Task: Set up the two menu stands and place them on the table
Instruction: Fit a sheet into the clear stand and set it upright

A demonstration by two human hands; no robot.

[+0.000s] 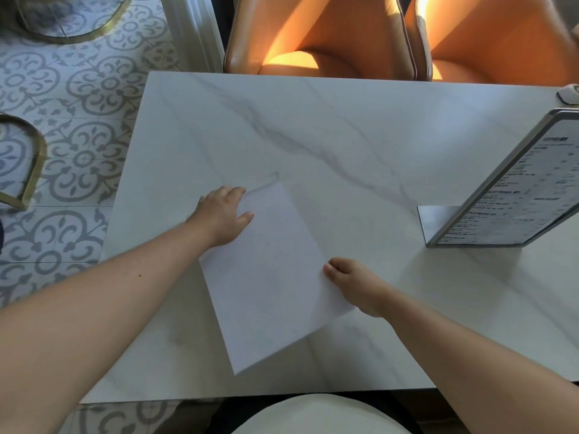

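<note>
A white sheet [272, 277], blank side up, lies tilted on the white marble table [313, 126]. A clear stand edge [266, 180] seems to show at the sheet's far corner. My left hand [224, 216] rests on the sheet's upper left edge with its fingers spread. At the sheet's right edge my right hand [354, 281] pinches the paper. One menu stand [513, 195] with a printed menu stands upright on the table at the right.
Two orange leather chairs [316, 39] stand at the table's far side. A small white object [568, 93] sits at the far right edge. Patterned floor tiles [78, 136] lie to the left. A white round seat [316, 415] is below the near edge.
</note>
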